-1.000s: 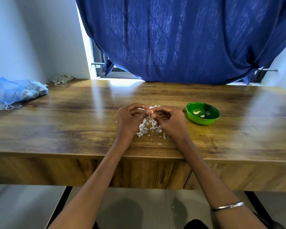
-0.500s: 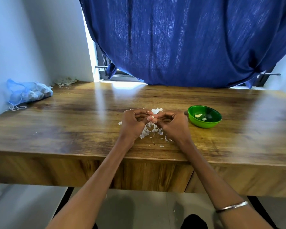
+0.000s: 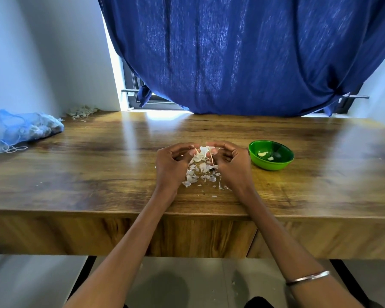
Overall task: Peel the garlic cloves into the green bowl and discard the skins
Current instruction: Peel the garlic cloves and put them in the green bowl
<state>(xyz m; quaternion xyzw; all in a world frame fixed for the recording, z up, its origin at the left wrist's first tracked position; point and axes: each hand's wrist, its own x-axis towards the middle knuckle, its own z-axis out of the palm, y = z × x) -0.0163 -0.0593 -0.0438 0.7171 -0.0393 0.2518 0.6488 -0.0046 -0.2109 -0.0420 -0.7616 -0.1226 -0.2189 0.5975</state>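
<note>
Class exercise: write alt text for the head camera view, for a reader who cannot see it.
Two hands, left hand and right hand, pinch a garlic clove over a pile of skins on a wooden table. A green bowl holding peeled cloves sits to the right; a blue mesh bag lies far left.

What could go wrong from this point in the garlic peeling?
The loose skins lie heaped right under both hands, near the table's front edge; more could slide to the floor, where flakes already show. The green bowl sits close beside the right hand, so a skin could drop in with the peeled cloves.
</note>
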